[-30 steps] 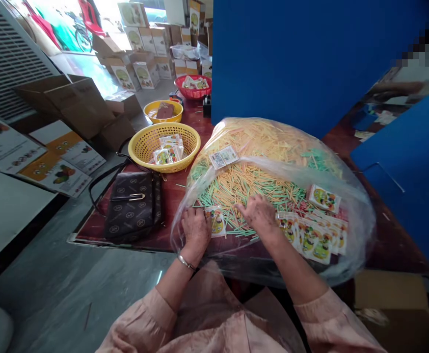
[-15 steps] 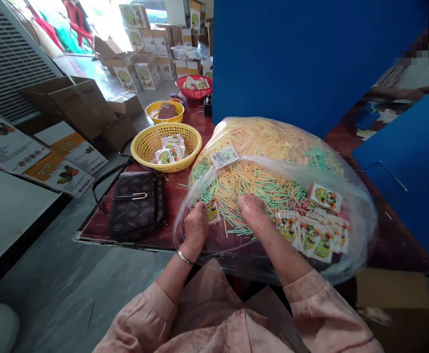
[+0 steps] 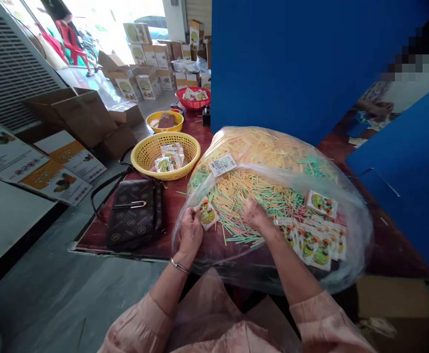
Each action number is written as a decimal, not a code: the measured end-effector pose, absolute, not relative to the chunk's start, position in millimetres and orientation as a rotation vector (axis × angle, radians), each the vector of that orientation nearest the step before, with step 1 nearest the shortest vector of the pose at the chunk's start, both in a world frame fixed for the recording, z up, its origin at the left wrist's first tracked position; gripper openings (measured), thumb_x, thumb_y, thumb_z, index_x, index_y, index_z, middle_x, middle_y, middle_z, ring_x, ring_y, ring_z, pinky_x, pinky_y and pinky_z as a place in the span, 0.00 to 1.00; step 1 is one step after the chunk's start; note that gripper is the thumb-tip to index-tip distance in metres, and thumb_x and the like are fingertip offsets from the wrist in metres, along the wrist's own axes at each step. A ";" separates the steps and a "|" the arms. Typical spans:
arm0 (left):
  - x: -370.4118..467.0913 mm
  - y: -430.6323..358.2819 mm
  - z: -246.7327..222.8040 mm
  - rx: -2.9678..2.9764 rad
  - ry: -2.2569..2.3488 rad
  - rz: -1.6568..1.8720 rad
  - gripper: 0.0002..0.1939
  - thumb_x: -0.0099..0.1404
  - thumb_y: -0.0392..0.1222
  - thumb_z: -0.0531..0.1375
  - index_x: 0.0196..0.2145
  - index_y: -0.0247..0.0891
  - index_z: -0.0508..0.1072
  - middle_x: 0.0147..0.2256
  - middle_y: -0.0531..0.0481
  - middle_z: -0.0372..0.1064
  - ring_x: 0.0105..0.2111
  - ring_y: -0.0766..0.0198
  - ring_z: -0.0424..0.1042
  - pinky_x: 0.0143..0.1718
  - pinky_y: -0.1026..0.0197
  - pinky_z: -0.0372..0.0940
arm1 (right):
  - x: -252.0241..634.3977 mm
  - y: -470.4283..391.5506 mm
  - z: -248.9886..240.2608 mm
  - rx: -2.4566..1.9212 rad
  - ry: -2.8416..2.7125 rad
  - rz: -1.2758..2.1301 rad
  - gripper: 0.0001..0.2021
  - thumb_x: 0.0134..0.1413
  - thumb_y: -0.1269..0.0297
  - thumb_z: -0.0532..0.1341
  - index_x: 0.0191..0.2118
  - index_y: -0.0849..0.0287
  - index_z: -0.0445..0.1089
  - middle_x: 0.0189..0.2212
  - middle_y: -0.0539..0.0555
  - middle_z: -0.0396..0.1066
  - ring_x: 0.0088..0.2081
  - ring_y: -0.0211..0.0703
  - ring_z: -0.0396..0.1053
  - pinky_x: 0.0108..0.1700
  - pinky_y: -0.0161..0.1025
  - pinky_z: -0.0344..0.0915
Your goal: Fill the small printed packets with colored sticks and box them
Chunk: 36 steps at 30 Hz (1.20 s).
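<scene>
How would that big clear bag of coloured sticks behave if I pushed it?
The clear bag would probably sag and crumple, since its film lies in loose folds. It may feel heavy to shift, given the large heap of sticks inside. Loose sticks could spill, as its mouth lies open.

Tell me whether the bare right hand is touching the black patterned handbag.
No: the right hand is at the thin orange and green sticks, while the handbag lies left of the left hand.

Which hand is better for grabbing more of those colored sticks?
Probably the right hand: it is down at the sticks, though its grip is hard to see. The left hand holds a small packet by its edge, so it looks busy.
</scene>
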State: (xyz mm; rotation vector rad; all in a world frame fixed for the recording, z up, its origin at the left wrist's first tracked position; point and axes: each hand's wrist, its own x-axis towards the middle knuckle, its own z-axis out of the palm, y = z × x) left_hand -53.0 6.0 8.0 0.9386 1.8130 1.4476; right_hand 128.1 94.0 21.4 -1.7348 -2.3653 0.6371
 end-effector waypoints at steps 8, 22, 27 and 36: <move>-48.5 7.8 11.8 1.271 1.965 1.412 0.10 0.62 0.45 0.53 0.37 0.41 0.70 0.34 0.51 0.72 0.34 0.63 0.69 0.37 0.63 0.62 | 131.2 86.1 20.1 -1.579 -2.265 0.699 0.14 0.61 0.69 0.42 0.39 0.62 0.64 0.33 0.56 0.71 0.33 0.38 0.67 0.37 0.33 0.63; -37.6 12.9 5.9 0.612 1.332 1.423 0.09 0.54 0.42 0.57 0.34 0.36 0.66 0.28 0.53 0.71 0.24 0.67 0.70 0.28 0.64 0.65 | 114.1 94.3 35.1 -1.942 -2.562 0.473 0.10 0.53 0.73 0.54 0.40 0.64 0.68 0.34 0.62 0.73 0.35 0.45 0.71 0.34 0.35 0.60; -26.8 16.1 8.0 0.482 1.227 1.459 0.09 0.52 0.41 0.59 0.31 0.36 0.65 0.25 0.54 0.70 0.22 0.68 0.68 0.27 0.63 0.65 | 125.1 87.0 28.3 -1.736 -2.076 0.773 0.12 0.60 0.63 0.44 0.36 0.59 0.63 0.27 0.54 0.69 0.29 0.40 0.67 0.32 0.34 0.59; -22.5 7.0 12.2 1.242 1.651 1.257 0.07 0.56 0.43 0.57 0.25 0.38 0.70 0.23 0.54 0.66 0.24 0.69 0.63 0.27 0.67 0.58 | 126.0 79.8 29.0 -1.083 -1.442 1.062 0.11 0.58 0.58 0.48 0.32 0.57 0.62 0.29 0.52 0.70 0.35 0.40 0.68 0.45 0.41 0.62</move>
